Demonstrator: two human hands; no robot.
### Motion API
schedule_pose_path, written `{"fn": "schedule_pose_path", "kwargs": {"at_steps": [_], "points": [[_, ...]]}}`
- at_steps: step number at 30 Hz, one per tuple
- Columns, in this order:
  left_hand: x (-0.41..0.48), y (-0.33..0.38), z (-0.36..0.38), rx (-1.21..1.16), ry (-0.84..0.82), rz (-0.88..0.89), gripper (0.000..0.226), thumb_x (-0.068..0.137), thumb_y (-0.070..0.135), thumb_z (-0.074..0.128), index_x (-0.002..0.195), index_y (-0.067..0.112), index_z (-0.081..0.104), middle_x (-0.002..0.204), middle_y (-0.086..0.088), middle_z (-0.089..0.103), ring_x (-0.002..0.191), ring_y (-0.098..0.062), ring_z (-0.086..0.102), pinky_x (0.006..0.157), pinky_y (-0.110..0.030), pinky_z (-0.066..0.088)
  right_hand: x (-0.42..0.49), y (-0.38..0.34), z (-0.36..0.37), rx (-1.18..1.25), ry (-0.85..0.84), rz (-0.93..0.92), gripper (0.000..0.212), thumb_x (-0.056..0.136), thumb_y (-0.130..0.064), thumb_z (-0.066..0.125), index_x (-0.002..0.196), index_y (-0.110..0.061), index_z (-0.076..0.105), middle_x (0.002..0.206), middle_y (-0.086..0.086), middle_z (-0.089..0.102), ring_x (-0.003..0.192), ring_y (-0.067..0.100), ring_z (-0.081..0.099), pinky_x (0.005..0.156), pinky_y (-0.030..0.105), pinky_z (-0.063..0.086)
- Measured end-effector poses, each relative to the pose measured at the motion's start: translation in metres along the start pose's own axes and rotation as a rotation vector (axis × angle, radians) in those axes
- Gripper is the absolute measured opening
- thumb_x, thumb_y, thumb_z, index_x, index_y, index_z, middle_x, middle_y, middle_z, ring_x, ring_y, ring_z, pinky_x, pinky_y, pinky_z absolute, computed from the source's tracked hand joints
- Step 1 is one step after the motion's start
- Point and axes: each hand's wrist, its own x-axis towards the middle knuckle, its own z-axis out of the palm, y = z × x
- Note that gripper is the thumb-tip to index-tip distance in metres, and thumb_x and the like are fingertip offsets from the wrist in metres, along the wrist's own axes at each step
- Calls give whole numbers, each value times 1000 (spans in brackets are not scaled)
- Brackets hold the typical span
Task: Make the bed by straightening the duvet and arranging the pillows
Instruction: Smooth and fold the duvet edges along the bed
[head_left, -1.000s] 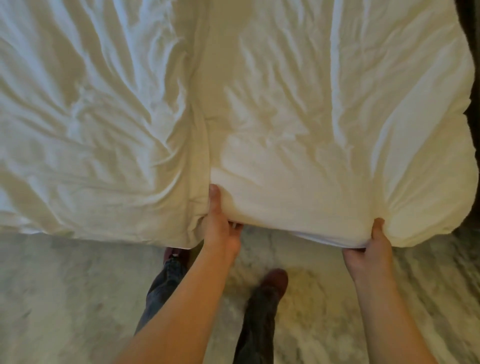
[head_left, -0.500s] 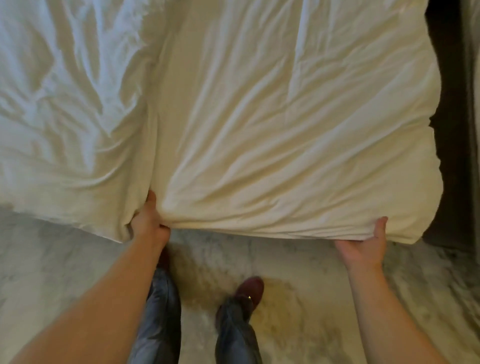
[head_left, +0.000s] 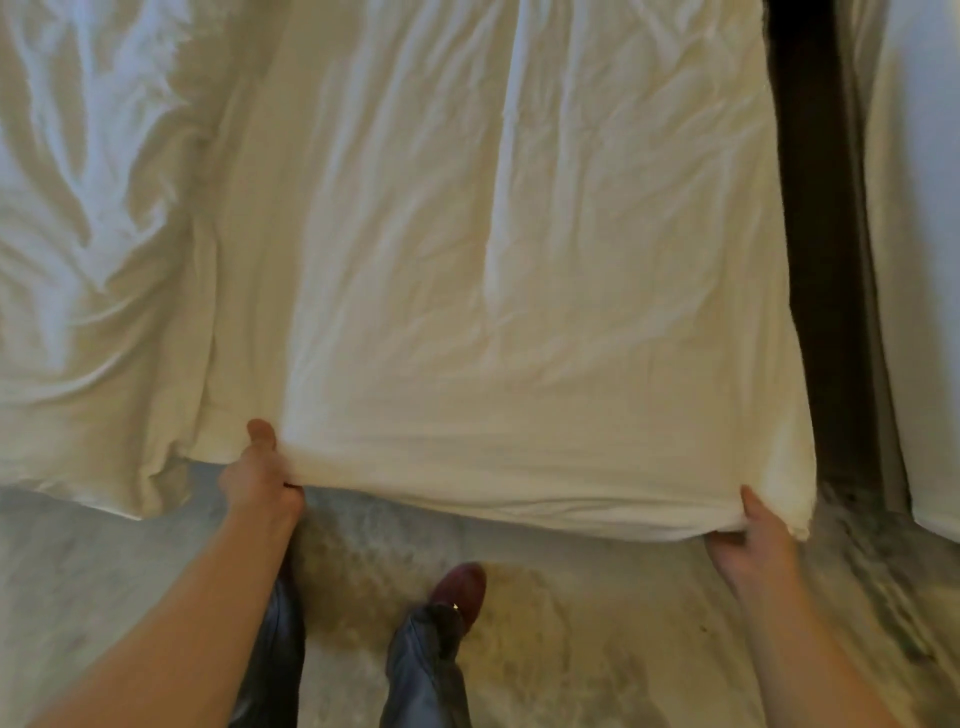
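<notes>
A white duvet (head_left: 519, 270) lies spread over the bed and fills the upper middle of the head view, its near edge hanging over the floor. My left hand (head_left: 257, 475) grips that near edge at its left end, thumb on top of the cloth. At the near right corner my right hand (head_left: 756, 540) holds the edge, fingers under it. The cloth between my hands is pulled fairly flat. A second, more wrinkled white cover (head_left: 98, 249) lies to the left. No pillow is in view.
Pale marble floor (head_left: 597, 649) lies below the bed edge, with my legs in dark trousers and a dark red shoe (head_left: 460, 590) on it. A dark gap (head_left: 821, 234) runs along the bed's right side, with another white bed or cover (head_left: 919, 260) beyond it.
The duvet has been drawn flatter and its deep wrinkles have smoothed out. My right hand has shifted to the duvet's right corner. The view has moved right, showing the dark gap.
</notes>
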Motion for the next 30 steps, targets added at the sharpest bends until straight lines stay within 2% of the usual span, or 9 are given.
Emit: {"fn": "schedule_pose_path", "kwargs": {"at_steps": [6, 8, 12, 15, 19, 21, 24, 28, 30], "points": [[15, 3, -6, 19, -29, 16, 27, 94, 34, 76, 112, 16, 67, 109, 0, 77, 84, -13, 77, 94, -52, 59, -1, 0, 14, 138, -22, 2, 62, 86, -54, 67, 143, -30, 61, 140, 8, 68, 132, 38, 60, 116, 55, 41], [7, 5, -8, 41, -4, -12, 24, 93, 38, 75, 105, 20, 67, 112, 0, 76, 85, -15, 76, 87, -47, 61, 11, -9, 3, 166, 34, 30, 82, 74, -73, 68, 145, -33, 60, 144, 8, 65, 133, 42, 57, 115, 60, 40], [-36, 2, -8, 568, 159, -32, 86, 85, 64, 69, 143, 5, 49, 144, -15, 54, 129, -36, 55, 106, -49, 46, 16, -30, 3, 229, 117, 116, 111, 59, -45, 88, 157, -28, 41, 141, 16, 60, 126, 46, 57, 99, 68, 48], [-106, -4, 12, 735, 99, 394, 76, 93, 44, 70, 150, 11, 32, 156, -16, 28, 138, -34, 40, 107, -44, 37, 11, -45, 14, 235, 137, 114, 78, 88, -35, 72, 157, -25, 38, 134, 17, 61, 119, 45, 58, 102, 64, 46], [-102, -21, 54, 1382, -550, 1041, 61, 105, 51, 39, 162, 37, 20, 174, 1, 0, 160, -19, -1, 128, -45, 0, -10, -71, 40, 129, 60, -216, 75, 92, -26, 75, 158, -30, 39, 141, 4, 63, 125, 33, 63, 88, 55, 61], [-69, -36, 64, 1645, -699, 899, 64, 103, 61, 17, 164, 41, 8, 174, 6, -11, 159, -18, -13, 129, -48, -4, -40, -84, 76, -23, 17, -502, 59, 98, -16, 68, 152, -24, 47, 136, -2, 68, 119, 20, 70, 100, 49, 58], [-66, -37, 76, 1704, -760, 775, 63, 104, 62, 19, 163, 43, 11, 174, 6, -8, 160, -18, -9, 128, -48, -2, -113, -73, 141, -241, -236, -766, 43, 96, -12, 70, 135, -24, 57, 130, -12, 71, 119, 10, 69, 104, 39, 56], [-76, 36, 94, 816, -930, -100, 73, 102, 72, 23, 142, 25, 60, 150, -8, 56, 133, -26, 57, 113, -47, 39, -188, 9, 183, -971, -811, -944, 57, 97, -8, 69, 143, -39, 54, 117, -34, 70, 106, -3, 69, 85, 15, 52], [-67, 77, 94, 587, -874, -207, 59, 104, 63, 37, 140, 23, 61, 144, -10, 63, 113, -29, 72, 102, -49, 54, -195, 60, 188, -1423, -1074, -966, 87, 96, -8, 60, 151, -65, 24, 135, -19, 67, 118, 12, 67, 92, 20, 52]]}}
